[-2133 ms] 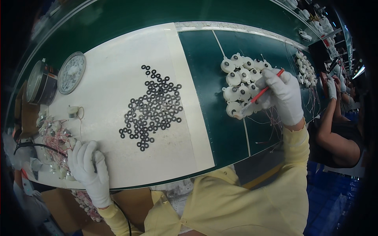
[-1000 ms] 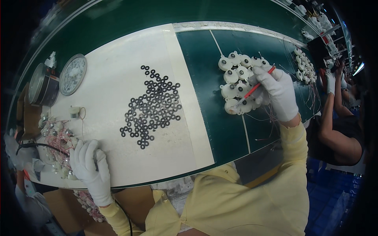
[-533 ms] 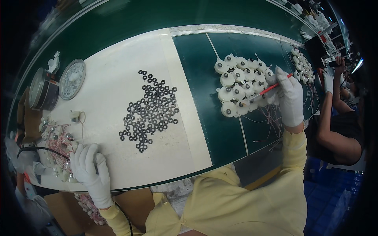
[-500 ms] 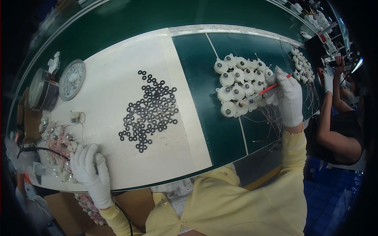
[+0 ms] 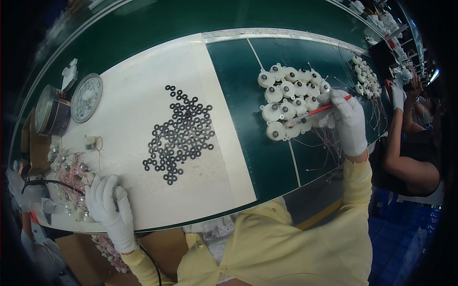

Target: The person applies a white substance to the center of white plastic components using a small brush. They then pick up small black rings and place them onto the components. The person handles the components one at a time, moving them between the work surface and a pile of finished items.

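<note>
In my white-gloved right hand (image 5: 348,121) is a slim brush (image 5: 325,108) with a red handle. Its pale tip is over the near-left part of a cluster of white round motors (image 5: 273,94) with dark centres; whether it touches one I cannot tell. Thin wires trail from the cluster under my wrist. At the table's near-left edge rests my gloved left hand (image 5: 110,207), fingers loosely bent and apart, nothing visible in it. Beside its fingertips lies a heap of small white parts with pink wires (image 5: 69,174).
Many small black rings (image 5: 183,128) are spread across the white board (image 5: 219,190). A tin (image 5: 51,112) and a shallow round dish (image 5: 87,97) stand far left. More round motors (image 5: 365,76) lie at the far right, near another person's arm (image 5: 398,128).
My right hand has shifted slightly, carrying the brush tip a little left across the motors, with the handle's end lower. The left hand stays in place. The other person's hands moved a little.
</note>
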### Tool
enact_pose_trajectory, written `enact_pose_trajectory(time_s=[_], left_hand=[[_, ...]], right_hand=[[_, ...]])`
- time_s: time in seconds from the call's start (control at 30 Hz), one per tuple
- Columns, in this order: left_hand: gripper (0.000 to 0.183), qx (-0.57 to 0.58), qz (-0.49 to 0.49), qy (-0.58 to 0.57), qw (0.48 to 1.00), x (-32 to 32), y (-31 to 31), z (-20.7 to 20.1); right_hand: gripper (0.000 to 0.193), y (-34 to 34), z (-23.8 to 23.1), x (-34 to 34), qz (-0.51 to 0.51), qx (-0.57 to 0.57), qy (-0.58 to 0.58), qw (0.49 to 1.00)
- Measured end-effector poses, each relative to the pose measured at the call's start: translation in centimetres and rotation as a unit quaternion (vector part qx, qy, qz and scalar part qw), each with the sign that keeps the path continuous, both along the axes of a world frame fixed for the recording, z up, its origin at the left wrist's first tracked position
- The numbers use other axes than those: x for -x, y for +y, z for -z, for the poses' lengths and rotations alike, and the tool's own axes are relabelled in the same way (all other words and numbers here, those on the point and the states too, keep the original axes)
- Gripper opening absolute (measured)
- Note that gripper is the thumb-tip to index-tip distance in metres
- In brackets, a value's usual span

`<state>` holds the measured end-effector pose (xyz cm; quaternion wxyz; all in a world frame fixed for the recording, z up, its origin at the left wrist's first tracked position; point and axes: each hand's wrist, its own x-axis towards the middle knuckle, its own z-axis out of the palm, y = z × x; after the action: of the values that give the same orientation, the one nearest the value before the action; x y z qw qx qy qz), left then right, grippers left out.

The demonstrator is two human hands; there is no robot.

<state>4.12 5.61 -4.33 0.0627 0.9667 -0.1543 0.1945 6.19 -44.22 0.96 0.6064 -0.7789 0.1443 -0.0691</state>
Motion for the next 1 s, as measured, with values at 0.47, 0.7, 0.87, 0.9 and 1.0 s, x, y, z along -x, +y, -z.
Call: enact_pose_trajectory(time_s=[0.47,0.7,0.87,0.9,1.0], left_hand=[[0.023,0.000,0.004,-0.011,1.000,0.0,0.0,0.1],[0.025,-0.003,0.004,-0.014,1.000,-0.2,-0.1,0.1],[0.030,0.002,0.005,-0.022,1.000,-0.2,0.0,0.2],[0.028,0.001,0.003,-0.018,1.000,-0.1,0.0,0.2],[0.024,0.001,0.001,-0.007,1.000,-0.1,0.1,0.2]], right_hand=[[0.029,-2.3,0.0,1.6,-0.053,0.024,0.012,0.998],[0.029,-1.5,-0.1,1.7,-0.039,0.011,-0.025,0.999],[0.028,-1.6,0.1,1.6,-0.053,0.021,0.011,0.998],[0.029,-1.9,0.2,1.6,-0.050,0.022,0.002,0.999],[0.031,-2.5,0.1,1.4,-0.029,0.025,-0.021,0.999]])
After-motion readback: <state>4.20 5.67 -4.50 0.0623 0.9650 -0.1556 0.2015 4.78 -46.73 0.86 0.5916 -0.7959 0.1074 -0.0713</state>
